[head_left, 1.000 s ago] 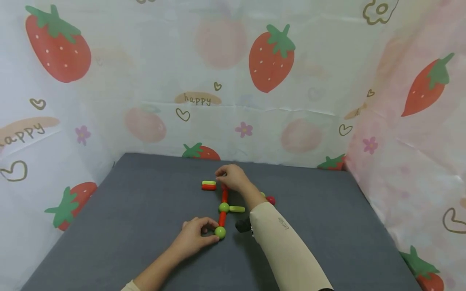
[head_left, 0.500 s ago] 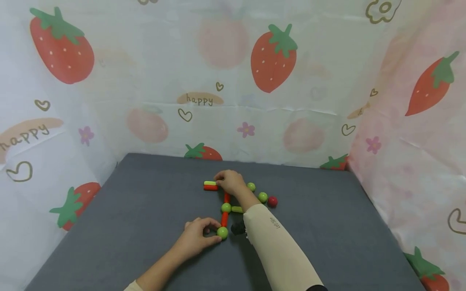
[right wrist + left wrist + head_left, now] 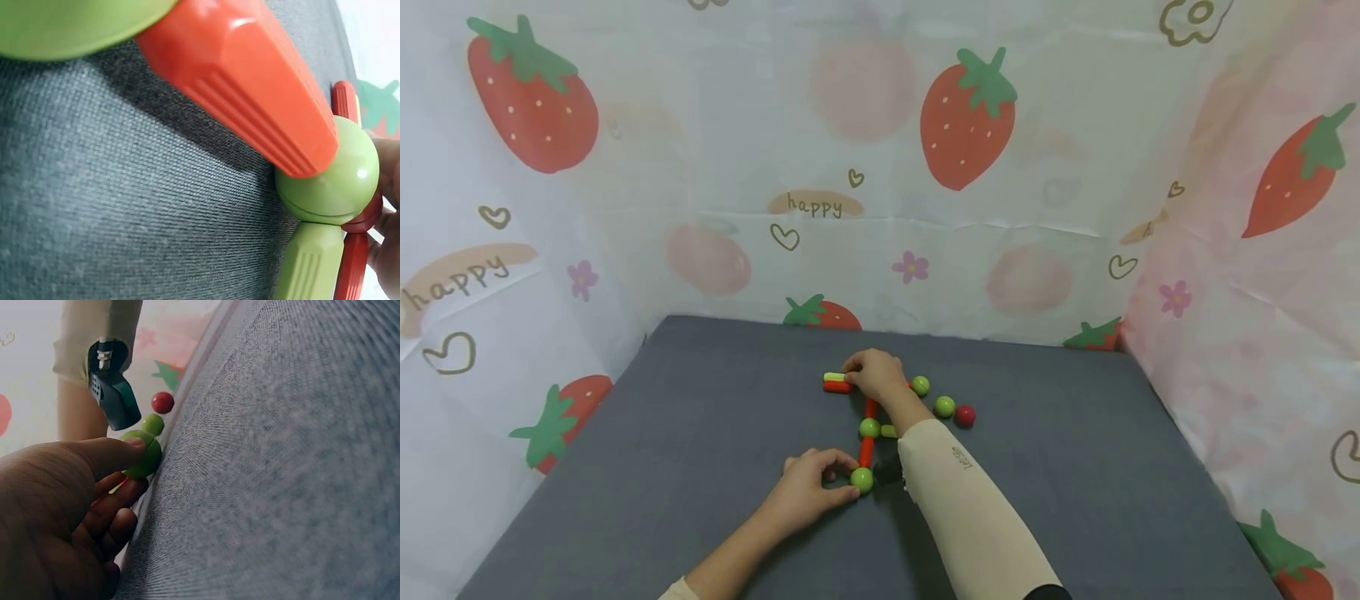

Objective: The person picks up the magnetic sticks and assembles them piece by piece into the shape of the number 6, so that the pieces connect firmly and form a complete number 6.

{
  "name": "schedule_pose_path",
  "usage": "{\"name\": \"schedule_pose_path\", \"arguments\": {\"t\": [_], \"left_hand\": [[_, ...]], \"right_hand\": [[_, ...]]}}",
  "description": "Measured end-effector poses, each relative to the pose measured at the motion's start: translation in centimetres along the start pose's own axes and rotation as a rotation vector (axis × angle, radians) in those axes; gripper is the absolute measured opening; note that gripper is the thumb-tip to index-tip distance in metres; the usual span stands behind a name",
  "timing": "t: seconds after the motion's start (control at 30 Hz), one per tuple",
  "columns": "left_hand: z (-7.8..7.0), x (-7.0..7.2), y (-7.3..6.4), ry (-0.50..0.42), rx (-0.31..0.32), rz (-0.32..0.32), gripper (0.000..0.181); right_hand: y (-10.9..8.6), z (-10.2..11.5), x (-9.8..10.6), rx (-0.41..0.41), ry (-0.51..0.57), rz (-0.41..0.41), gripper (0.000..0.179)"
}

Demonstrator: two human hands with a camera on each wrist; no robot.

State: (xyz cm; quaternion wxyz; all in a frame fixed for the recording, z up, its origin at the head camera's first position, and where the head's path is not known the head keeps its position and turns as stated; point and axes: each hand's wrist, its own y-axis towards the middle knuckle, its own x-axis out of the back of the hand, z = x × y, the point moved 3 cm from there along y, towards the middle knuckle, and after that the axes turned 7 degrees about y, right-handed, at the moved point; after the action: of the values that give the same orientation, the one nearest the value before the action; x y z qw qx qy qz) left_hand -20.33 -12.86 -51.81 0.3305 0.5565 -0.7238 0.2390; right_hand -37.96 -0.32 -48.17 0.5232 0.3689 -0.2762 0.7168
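Observation:
My left hand (image 3: 808, 483) pinches the near green ball (image 3: 862, 480) between thumb and fingers. From that ball a red magnetic rod (image 3: 867, 452) runs to a middle green ball (image 3: 869, 427), which also bears a yellow-green rod (image 3: 889, 431) on its right and another red rod (image 3: 871, 407) leading away. At the far end, my right hand (image 3: 877, 375) covers the join in the head view. The right wrist view shows its fingers curled at a dark red ball (image 3: 367, 215), partly hidden behind the middle green ball, with a red rod (image 3: 353, 265) beside it.
A yellow-green rod (image 3: 833, 377) and a red rod (image 3: 837, 387) lie side by side left of my right hand. To its right are a green ball (image 3: 920, 385), another green ball (image 3: 944, 407) and a red ball (image 3: 966, 416). A printed curtain (image 3: 1060, 167) stands behind the grey table (image 3: 1060, 483).
My right hand has lowered slightly at the far end of the chain, and its forearm has shifted left, uncovering the balls on the right. My left hand keeps its pinch on the near green ball.

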Motion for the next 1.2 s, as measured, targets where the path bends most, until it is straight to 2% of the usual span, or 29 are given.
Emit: {"name": "schedule_pose_path", "arguments": {"t": [0.33,0.5,0.8,1.2], "left_hand": [[-0.2,0.0,-0.1,-0.014,-0.010,0.006,0.026],[-0.3,0.0,-0.1,-0.018,-0.005,0.010,0.026],[-0.4,0.1,-0.3,0.000,-0.012,-0.009,0.026],[-0.5,0.1,-0.4,-0.003,0.005,-0.016,0.027]], "right_hand": [[0.1,0.2,0.1,-0.016,-0.031,-0.028,0.017],[0.1,0.2,0.1,-0.004,-0.010,-0.038,0.017],[-0.6,1.2,1.1,0.091,0.008,-0.054,0.021],[-3.2,1.8,4.4,0.194,-0.014,-0.091,0.021]]}}
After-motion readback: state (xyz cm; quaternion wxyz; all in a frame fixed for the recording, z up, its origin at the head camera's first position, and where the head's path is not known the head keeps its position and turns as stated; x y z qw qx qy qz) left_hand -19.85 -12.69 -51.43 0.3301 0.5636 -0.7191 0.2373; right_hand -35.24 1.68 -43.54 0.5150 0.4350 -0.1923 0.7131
